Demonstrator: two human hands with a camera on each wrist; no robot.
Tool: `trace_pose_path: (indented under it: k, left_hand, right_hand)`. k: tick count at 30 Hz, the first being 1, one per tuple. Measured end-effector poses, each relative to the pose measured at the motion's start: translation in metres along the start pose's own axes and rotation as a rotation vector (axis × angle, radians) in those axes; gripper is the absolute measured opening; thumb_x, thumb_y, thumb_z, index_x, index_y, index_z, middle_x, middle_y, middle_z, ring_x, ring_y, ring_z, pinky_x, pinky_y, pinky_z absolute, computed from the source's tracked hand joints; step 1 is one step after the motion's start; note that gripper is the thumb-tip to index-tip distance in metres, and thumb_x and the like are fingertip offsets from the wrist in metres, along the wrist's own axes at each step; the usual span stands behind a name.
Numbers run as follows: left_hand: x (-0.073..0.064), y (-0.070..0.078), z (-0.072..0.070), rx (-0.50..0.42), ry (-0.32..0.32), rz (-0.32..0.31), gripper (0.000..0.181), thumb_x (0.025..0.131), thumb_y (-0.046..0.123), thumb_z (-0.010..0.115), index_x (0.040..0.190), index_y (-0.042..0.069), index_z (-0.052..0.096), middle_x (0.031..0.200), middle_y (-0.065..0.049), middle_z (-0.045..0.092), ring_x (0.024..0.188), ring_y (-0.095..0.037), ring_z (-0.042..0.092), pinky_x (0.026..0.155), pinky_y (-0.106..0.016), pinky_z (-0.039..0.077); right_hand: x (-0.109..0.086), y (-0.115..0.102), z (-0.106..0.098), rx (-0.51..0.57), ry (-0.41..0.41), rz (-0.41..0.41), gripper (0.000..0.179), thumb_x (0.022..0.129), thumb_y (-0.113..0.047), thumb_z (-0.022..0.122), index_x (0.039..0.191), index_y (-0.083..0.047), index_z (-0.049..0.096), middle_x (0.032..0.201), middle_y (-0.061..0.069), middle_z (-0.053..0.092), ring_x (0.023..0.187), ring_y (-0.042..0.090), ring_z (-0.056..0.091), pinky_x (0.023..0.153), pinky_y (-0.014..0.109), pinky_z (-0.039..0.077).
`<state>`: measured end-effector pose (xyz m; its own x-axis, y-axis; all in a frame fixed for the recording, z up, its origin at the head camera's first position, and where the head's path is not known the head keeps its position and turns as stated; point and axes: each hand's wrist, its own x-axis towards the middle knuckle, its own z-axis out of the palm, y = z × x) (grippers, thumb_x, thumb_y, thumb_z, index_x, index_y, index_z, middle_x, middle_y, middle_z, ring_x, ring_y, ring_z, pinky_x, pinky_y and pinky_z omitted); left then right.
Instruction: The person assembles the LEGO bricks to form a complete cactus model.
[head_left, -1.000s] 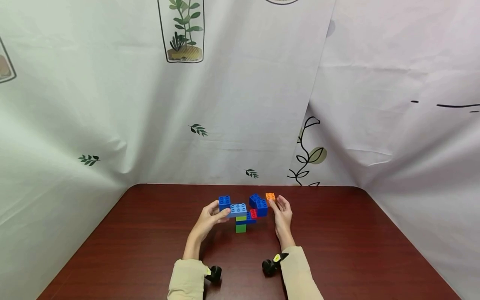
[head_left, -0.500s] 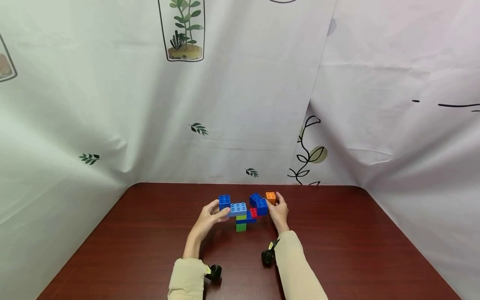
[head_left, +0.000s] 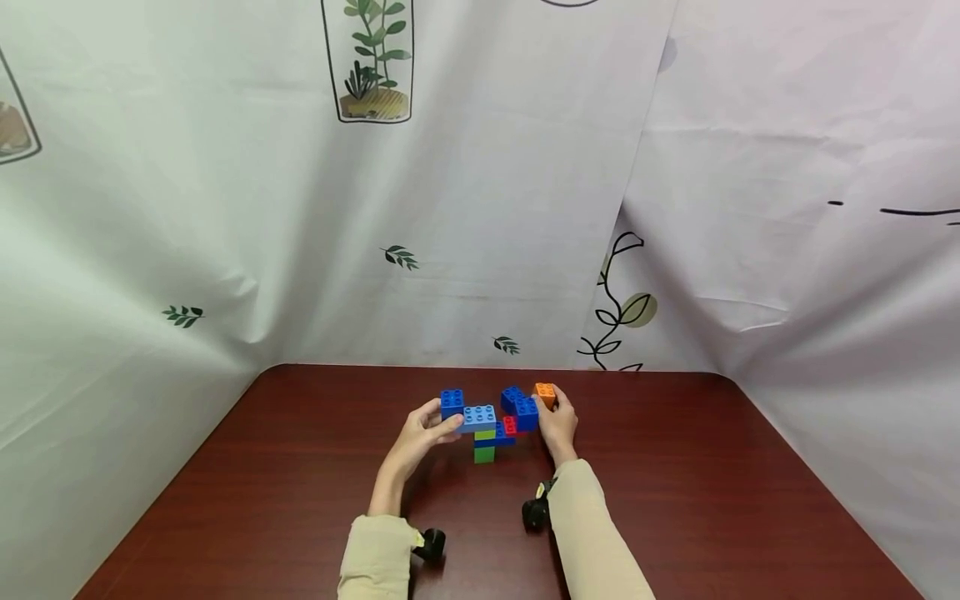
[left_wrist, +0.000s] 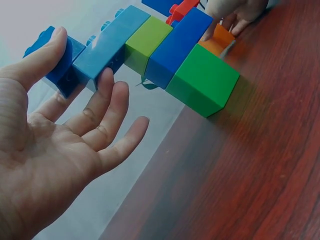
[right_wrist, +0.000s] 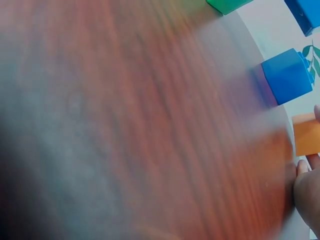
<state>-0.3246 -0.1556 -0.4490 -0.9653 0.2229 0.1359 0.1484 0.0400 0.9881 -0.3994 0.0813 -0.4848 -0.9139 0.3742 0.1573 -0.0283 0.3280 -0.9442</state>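
Observation:
A built-up piece of toy building bricks stands between the hands. From the bottom it shows a green brick, a dark blue one, a lime one and a light blue one. A dark blue brick sits at its left end, a red one to the right. My left hand pinches that left end, thumb on top and fingertips beneath. My right hand grips an orange brick at the table's far side; its wrist view catches only part of the hand.
A separate blue brick stands on the table near the orange one. Another dark blue brick shows by the red one. The brown table ends at a white patterned cloth behind.
My right hand has moved forward and its fingers have closed around the orange brick. The left hand keeps its grip on the built-up bricks. The head view has shifted slightly.

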Motion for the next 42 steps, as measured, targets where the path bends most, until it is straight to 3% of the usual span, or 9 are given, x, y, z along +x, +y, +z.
trace_pose_path:
  k: [10, 15, 20, 23, 27, 31, 36, 42]
  left_hand:
    - [0.001, 0.000, -0.001, -0.021, -0.022, 0.019, 0.046, 0.096, 0.018, 0.061, 0.133, -0.006, 0.046, 0.107, -0.013, 0.068, 0.094, -0.012, 0.069, 0.095, -0.043, 0.054]
    - [0.000, 0.000, -0.001, -0.016, 0.003, 0.007, 0.047, 0.096, 0.018, 0.061, 0.134, -0.005, 0.046, 0.107, -0.013, 0.068, 0.098, -0.022, 0.070, 0.096, -0.045, 0.053]
    - [0.000, -0.001, 0.001, -0.016, 0.002, 0.000, 0.048, 0.096, 0.020, 0.062, 0.134, -0.005, 0.046, 0.106, -0.011, 0.069, 0.103, -0.034, 0.068, 0.096, -0.044, 0.053]
    - [0.000, -0.002, 0.003, -0.013, -0.016, 0.006, 0.046, 0.097, 0.020, 0.061, 0.133, -0.006, 0.047, 0.106, -0.012, 0.069, 0.105, -0.040, 0.067, 0.096, -0.044, 0.054]
    - [0.000, -0.002, 0.002, -0.004, -0.010, 0.022, 0.043, 0.097, 0.019, 0.060, 0.130, -0.006, 0.049, 0.107, -0.016, 0.069, 0.100, -0.040, 0.067, 0.095, -0.046, 0.054]
    - [0.000, -0.002, 0.002, 0.000, -0.006, 0.026, 0.041, 0.097, 0.019, 0.060, 0.129, -0.006, 0.049, 0.108, -0.017, 0.069, 0.098, -0.039, 0.067, 0.094, -0.047, 0.054]
    - [0.001, -0.001, 0.003, -0.008, -0.009, 0.024, 0.042, 0.098, 0.019, 0.059, 0.130, -0.006, 0.049, 0.106, -0.014, 0.069, 0.096, -0.038, 0.068, 0.093, -0.044, 0.055]
    - [0.002, 0.001, 0.005, -0.002, 0.009, 0.028, 0.039, 0.098, 0.019, 0.059, 0.126, -0.006, 0.050, 0.092, -0.002, 0.068, 0.087, -0.033, 0.070, 0.088, -0.036, 0.058]
  right_hand:
    - [0.000, 0.000, -0.004, 0.098, -0.027, 0.023, 0.052, 0.095, -0.026, 0.062, 0.138, 0.002, 0.051, 0.137, 0.028, 0.054, 0.127, 0.040, 0.054, 0.107, 0.049, 0.044]
    - [-0.003, 0.003, -0.005, 0.102, -0.067, -0.003, 0.052, 0.096, -0.028, 0.060, 0.138, 0.003, 0.051, 0.135, 0.027, 0.056, 0.126, 0.039, 0.055, 0.107, 0.049, 0.044]
    - [-0.009, 0.009, -0.013, 0.216, -0.123, 0.008, 0.052, 0.099, -0.025, 0.056, 0.141, 0.003, 0.046, 0.141, 0.028, 0.051, 0.130, 0.039, 0.051, 0.108, 0.045, 0.044]
    - [-0.014, 0.014, -0.020, 0.275, -0.139, 0.028, 0.050, 0.100, -0.021, 0.053, 0.143, 0.003, 0.044, 0.140, 0.027, 0.051, 0.126, 0.034, 0.053, 0.100, 0.027, 0.049]
    - [-0.022, 0.015, -0.026, 0.364, -0.202, 0.049, 0.048, 0.100, -0.015, 0.050, 0.143, 0.006, 0.042, 0.137, 0.029, 0.051, 0.108, 0.012, 0.060, 0.084, 0.010, 0.048]
    - [-0.028, 0.012, -0.028, 0.454, -0.241, 0.067, 0.047, 0.100, -0.010, 0.049, 0.142, 0.007, 0.042, 0.138, 0.031, 0.049, 0.094, -0.004, 0.059, 0.082, 0.009, 0.050]
    - [-0.028, 0.005, -0.033, 0.532, -0.260, 0.076, 0.047, 0.099, -0.005, 0.046, 0.144, 0.007, 0.039, 0.143, 0.029, 0.045, 0.099, -0.004, 0.057, 0.083, 0.009, 0.050]
    - [-0.028, -0.013, -0.041, 0.637, -0.279, 0.026, 0.046, 0.096, 0.002, 0.046, 0.141, 0.008, 0.039, 0.139, 0.020, 0.052, 0.098, -0.004, 0.059, 0.085, 0.009, 0.050]
